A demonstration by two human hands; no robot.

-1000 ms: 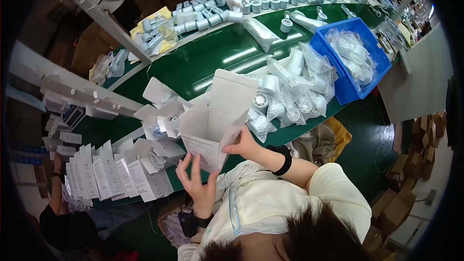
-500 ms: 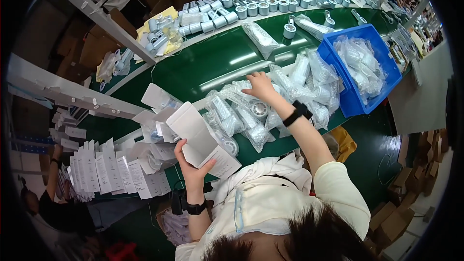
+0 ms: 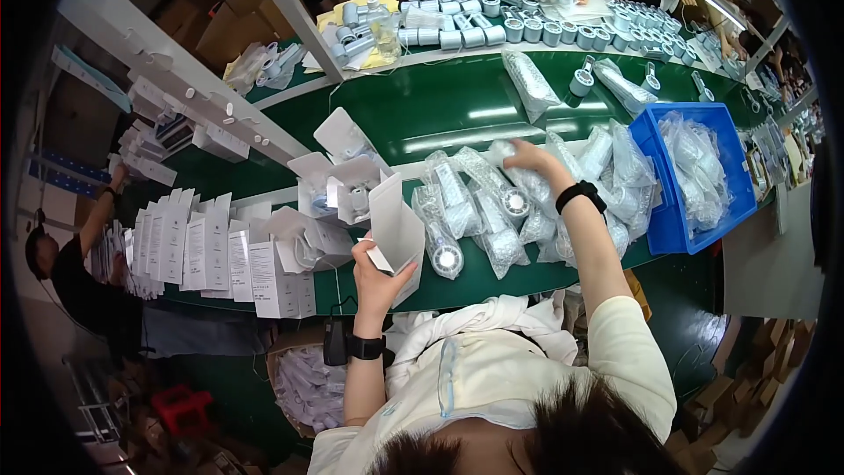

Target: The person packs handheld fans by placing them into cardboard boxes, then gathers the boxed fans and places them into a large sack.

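Left hand (image 3: 380,274) grips a white carton (image 3: 397,230); right hand (image 3: 534,160) closes on a bagged device (image 3: 514,183).

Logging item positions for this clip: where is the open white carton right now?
In the head view, the open white carton is held up in the left hand, left of centre, above the green table's near edge, just left of the bagged devices.

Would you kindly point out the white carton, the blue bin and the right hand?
white carton (image 3: 397,227), head view, on its open flap.
blue bin (image 3: 670,233), head view, on its near-left wall.
right hand (image 3: 530,158), head view, on its back.
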